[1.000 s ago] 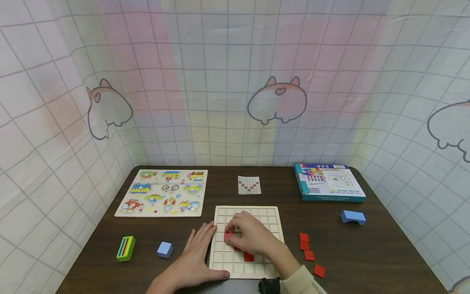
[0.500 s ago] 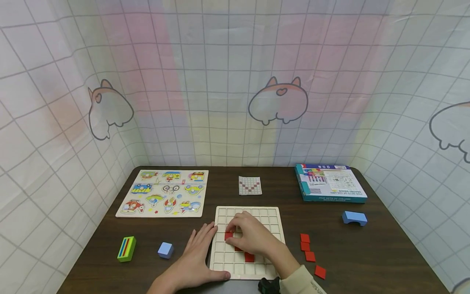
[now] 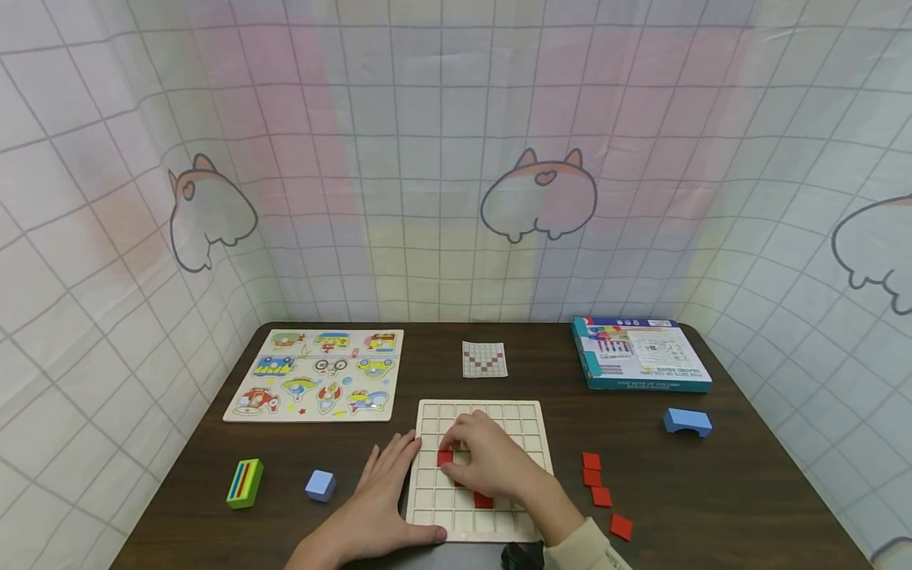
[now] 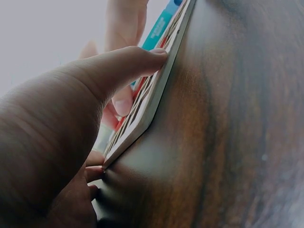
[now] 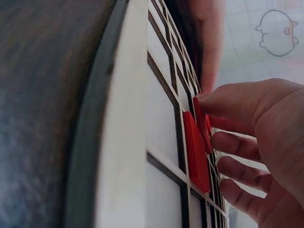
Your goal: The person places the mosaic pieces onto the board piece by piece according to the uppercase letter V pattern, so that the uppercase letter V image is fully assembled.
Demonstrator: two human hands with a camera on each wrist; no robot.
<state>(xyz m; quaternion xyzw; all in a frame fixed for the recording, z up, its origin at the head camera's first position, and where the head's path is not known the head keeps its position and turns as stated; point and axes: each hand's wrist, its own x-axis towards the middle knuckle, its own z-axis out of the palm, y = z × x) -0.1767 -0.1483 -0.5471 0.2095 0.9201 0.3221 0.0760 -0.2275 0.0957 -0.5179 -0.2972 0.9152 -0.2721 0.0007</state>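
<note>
My right hand pinches a red square tile between thumb and fingers, over the left part of a pale grid board. Two more red tiles sit in the grid, running diagonally toward the front; the nearer one shows fully, while the other is mostly hidden under the hand. In the right wrist view, the near tile stands out above the grid lines. My left hand rests along the board's left side with fingers extended, and its thumb lies on the front edge.
Several loose red tiles lie right of the board. A small pattern card is behind it. Around them are a vehicle puzzle board, a box, a blue arch block, a blue cube and a green striped block.
The red tile in my right hand has shifted very slightly to the right on the board. My left hand stays in place.
</note>
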